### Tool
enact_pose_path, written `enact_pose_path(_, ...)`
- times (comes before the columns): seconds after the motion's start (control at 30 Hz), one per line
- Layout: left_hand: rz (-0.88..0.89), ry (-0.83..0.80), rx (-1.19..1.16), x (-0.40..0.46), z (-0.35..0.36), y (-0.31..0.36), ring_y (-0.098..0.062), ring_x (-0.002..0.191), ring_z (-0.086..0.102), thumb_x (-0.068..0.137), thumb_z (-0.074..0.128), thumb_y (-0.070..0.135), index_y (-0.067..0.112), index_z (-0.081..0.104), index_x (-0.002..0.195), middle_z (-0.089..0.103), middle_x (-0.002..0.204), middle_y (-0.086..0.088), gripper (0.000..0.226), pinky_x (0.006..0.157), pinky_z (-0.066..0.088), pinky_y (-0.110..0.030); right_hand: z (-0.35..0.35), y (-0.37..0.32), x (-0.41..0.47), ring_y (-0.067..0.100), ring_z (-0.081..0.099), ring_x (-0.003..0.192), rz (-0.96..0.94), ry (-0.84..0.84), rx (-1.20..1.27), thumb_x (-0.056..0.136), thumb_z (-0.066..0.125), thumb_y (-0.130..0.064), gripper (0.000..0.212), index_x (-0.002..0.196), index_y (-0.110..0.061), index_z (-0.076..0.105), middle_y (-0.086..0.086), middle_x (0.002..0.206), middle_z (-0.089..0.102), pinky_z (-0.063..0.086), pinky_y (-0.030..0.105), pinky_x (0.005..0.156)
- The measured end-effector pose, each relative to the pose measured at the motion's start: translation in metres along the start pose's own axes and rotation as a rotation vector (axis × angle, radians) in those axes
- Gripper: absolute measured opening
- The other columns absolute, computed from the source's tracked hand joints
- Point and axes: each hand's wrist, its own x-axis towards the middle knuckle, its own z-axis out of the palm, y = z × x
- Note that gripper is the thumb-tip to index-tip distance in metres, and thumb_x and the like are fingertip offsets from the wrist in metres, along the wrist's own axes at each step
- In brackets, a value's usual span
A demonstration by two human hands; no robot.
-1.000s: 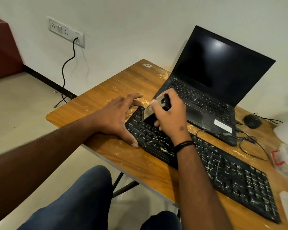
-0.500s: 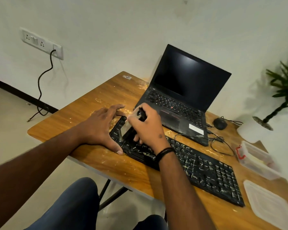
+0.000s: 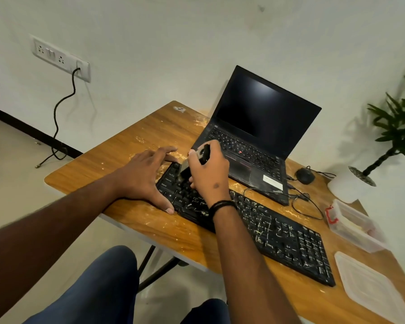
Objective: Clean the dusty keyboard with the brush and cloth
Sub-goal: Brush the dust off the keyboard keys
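A black keyboard [image 3: 274, 232] streaked with pale dust lies diagonally across the wooden table [image 3: 131, 164]. My right hand [image 3: 211, 174] grips a small brush [image 3: 187, 168] by its black handle, bristles down on the keyboard's far left keys. My left hand [image 3: 143, 176] lies flat on the table, fingers straight, thumb against the keyboard's left end. No cloth is in view.
An open black laptop [image 3: 255, 136] stands behind the keyboard. A black mouse [image 3: 305, 175] and its cable lie to the right. A clear plastic box [image 3: 354, 225] and its lid [image 3: 372, 286] sit at the right edge, near a potted plant [image 3: 393, 132]. Dust flecks the tabletop.
The view has swung right, bringing the plant and plastic box into sight. My right hand with the brush has shifted slightly over the left keys. My left hand stays put.
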Motion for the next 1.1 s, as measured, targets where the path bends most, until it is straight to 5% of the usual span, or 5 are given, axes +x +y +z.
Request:
enact_pose_path(0.2, -0.003, 0.000, -0.003, 0.000, 0.001, -0.004, -0.020, 0.145, 0.025, 0.036, 0.076, 0.088, 0.041, 0.002, 0.155, 0.035, 0.155, 0.010, 0.147, 0.119, 0.022, -0.049, -0.009, 0.001, -0.009, 0.025, 0.059, 0.044, 0.085, -0.270, 0.172, 0.095, 0.060, -0.020, 0.017, 0.097, -0.008, 0.049, 0.017, 0.083, 0.067, 0.040, 0.024, 0.034)
enact_pose_path(0.4, 0.003, 0.003, 0.001, 0.001, 0.002, -0.004, -0.021, 0.145, 0.026, 0.035, 0.074, 0.089, 0.042, 0.002, 0.155, 0.035, 0.156, 0.009, 0.148, 0.120, 0.023, -0.050, -0.007, 0.004, -0.012, 0.025, 0.065, 0.056, 0.053, -0.050, 0.114, 0.096, 0.060, -0.024, 0.013, 0.098, -0.016, 0.050, 0.017, 0.087, 0.066, 0.043, 0.021, 0.036)
enact_pose_path(0.57, 0.014, 0.007, -0.002, 0.002, 0.002, -0.007, -0.019, 0.144, 0.027, 0.037, 0.077, 0.087, 0.041, 0.003, 0.155, 0.036, 0.154, 0.011, 0.146, 0.119, 0.024, -0.048, -0.025, -0.001, -0.018, 0.024, 0.058, 0.047, -0.006, -0.374, 0.084, 0.095, 0.063, -0.023, 0.019, 0.102, -0.010, 0.051, 0.017, 0.087, 0.067, 0.042, 0.026, 0.036)
enact_pose_path(0.87, 0.016, 0.003, -0.002, 0.003, 0.003, -0.010, -0.018, 0.142, 0.027, 0.040, 0.081, 0.080, 0.042, 0.002, 0.154, 0.035, 0.153, 0.011, 0.143, 0.119, 0.024, -0.047, -0.021, -0.006, -0.026, 0.027, 0.057, 0.053, -0.053, -0.327, 0.034, 0.093, 0.063, -0.021, 0.019, 0.097, -0.007, 0.051, 0.021, 0.089, 0.063, 0.041, 0.023, 0.036)
enact_pose_path(1.1, 0.015, 0.016, -0.001, 0.001, 0.002, -0.006, -0.018, 0.142, 0.029, 0.039, 0.081, 0.083, 0.042, 0.004, 0.154, 0.038, 0.153, 0.011, 0.145, 0.119, 0.026, -0.050, 0.010, 0.009, 0.013, 0.032, 0.068, 0.065, 0.006, 0.035, 0.012, 0.094, 0.059, -0.032, 0.015, 0.092, -0.026, 0.046, 0.008, 0.083, 0.065, 0.056, 0.040, 0.046)
